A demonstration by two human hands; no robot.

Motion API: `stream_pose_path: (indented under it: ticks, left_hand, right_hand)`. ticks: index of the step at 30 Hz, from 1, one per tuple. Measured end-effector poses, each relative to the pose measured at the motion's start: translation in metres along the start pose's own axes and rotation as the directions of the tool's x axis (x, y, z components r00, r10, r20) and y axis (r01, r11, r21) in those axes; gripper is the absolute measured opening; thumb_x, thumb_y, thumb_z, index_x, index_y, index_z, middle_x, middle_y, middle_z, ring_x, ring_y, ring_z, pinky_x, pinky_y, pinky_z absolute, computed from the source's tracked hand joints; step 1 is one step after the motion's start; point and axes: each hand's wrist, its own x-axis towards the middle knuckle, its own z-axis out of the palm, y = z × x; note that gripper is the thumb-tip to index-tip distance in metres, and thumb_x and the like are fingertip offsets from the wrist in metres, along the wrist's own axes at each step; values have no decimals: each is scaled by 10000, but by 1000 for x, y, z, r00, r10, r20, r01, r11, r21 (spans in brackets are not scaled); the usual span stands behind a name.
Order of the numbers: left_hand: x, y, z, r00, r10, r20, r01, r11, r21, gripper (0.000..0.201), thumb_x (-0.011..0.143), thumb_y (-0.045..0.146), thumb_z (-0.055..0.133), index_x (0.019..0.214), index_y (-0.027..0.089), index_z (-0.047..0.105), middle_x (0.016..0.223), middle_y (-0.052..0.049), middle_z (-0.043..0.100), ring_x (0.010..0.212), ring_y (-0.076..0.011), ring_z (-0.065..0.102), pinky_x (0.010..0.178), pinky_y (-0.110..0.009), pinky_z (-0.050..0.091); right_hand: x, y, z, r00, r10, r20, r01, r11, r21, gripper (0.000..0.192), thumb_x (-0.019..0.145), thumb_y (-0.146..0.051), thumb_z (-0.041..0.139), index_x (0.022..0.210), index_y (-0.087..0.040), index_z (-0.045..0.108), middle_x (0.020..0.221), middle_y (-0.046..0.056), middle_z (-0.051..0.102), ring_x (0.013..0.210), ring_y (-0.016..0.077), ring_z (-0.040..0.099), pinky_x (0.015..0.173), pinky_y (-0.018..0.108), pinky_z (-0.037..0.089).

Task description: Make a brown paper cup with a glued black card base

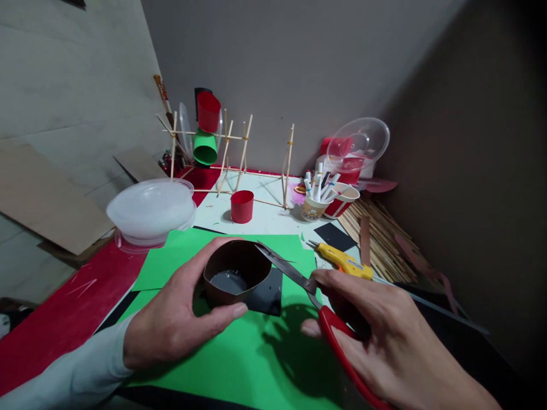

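Observation:
My left hand point(179, 313) is wrapped round a dark brown paper cup point(222, 293), its mouth tilted toward me and its rim bent out of round. Something shiny shows on the bottom inside. In my right hand point(384, 324) is a pair of scissors point(294, 273) with red handles. The blade tips reach the cup's right rim; whether they cut into it I cannot tell. Beneath both hands lie green paper sheets point(196, 359), with a black piece of card point(269, 293) behind the cup.
A yellow glue gun point(344, 261) lies to the right, beside many wooden sticks point(384, 239). Farther back are a red paper cup point(241, 207), a stick frame point(285, 171) and a cup of markers point(314, 209). Stacked clear lids point(149, 208) sit at left.

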Motion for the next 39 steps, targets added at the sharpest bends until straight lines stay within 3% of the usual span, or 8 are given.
stream_pose_path:
  ticks: [6, 12, 17, 23, 28, 33, 39]
  left_hand:
    - [2, -2, -7, 997, 9, 83, -7, 1000, -24, 681, 733, 345, 810, 1377, 341, 589, 1312, -29, 687, 1197, -291, 617, 1046, -328, 500]
    - [6, 2, -12, 991, -12, 130, 13, 1000, -9, 665, 698, 368, 818, 1335, 338, 630, 1229, -32, 713, 1147, -311, 636, 1006, -346, 533]
    - [5, 3, -15, 988, -27, 152, 35, 998, -53, 689, 697, 388, 821, 1352, 323, 619, 1253, -50, 705, 1197, -343, 620, 1064, -401, 507]
    - [3, 4, -17, 977, 54, 206, -39, 996, -79, 641, 788, 306, 763, 1398, 373, 576, 1287, 36, 697, 1222, -278, 619, 1053, -318, 491]
    - [7, 6, -16, 959, 82, 271, -66, 996, -67, 641, 788, 328, 744, 1402, 266, 571, 1279, -21, 702, 1199, -305, 628, 1009, -342, 526]
    - [10, 7, -15, 950, 79, 302, -56, 995, -85, 627, 785, 326, 740, 1385, 253, 576, 1280, -28, 700, 1196, -293, 636, 1006, -329, 523]
    - [8, 7, -12, 956, 7, 293, 3, 999, -32, 643, 741, 323, 785, 1354, 238, 609, 1279, -79, 704, 1201, -344, 631, 1010, -388, 528]
  right_hand:
    - [-3, 0, -3, 999, -34, 13, 34, 999, -13, 100, 948, -251, 615, 857, -229, 580, 807, 24, 753, 576, 141, 671, 491, 236, 481]
    - [-8, 2, -5, 996, -73, 46, 75, 996, -48, 124, 974, -236, 584, 854, -242, 553, 955, 57, 786, 624, 165, 709, 459, 254, 475]
    - [-9, 4, -6, 994, -53, 96, 57, 997, -43, 55, 970, -228, 592, 926, -257, 574, 861, 15, 755, 610, 162, 685, 482, 259, 491]
    - [-4, 2, -9, 995, -6, 103, 5, 1000, 10, 154, 969, -326, 630, 858, -237, 573, 743, -7, 673, 556, 136, 587, 491, 251, 470]
    - [-3, 4, -9, 996, -2, 92, 0, 1000, 18, 196, 959, -383, 655, 860, -227, 588, 754, -9, 669, 543, 123, 556, 496, 248, 450]
    - [-1, 5, -8, 996, -19, 89, 18, 1000, 14, 200, 972, -399, 641, 888, -222, 600, 770, -3, 685, 553, 125, 584, 509, 249, 452]
    - [1, 5, -9, 996, -35, 77, 35, 999, 1, 236, 973, -430, 635, 874, -216, 634, 739, -6, 692, 532, 114, 598, 500, 232, 483]
